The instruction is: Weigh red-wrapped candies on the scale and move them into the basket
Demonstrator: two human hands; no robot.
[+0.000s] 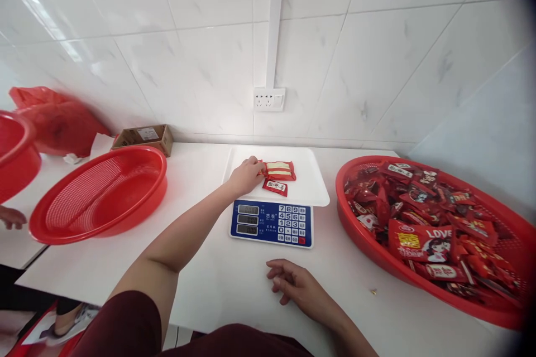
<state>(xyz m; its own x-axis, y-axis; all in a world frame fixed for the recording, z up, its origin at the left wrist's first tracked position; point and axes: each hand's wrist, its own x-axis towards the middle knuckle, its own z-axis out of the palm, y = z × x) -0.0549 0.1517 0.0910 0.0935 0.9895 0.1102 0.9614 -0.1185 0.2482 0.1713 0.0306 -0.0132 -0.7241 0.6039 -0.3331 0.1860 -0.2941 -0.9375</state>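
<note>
At lower centre, our right hand (297, 289) sits by the table's (234, 279) near side, fingers loosely curled, thumb apart, gripping nothing. At right, the basket (349, 222) holds many wrappers (421, 241). At centre stands the scale (270, 223). On its tray (307, 192), the small packet (275, 187) lies just below the large packet (280, 170). Our left hand (246, 174) curls at their left; we cannot tell whether it pinches anything. We judge the step as placing packets; the next move calls for a clean release.
</note>
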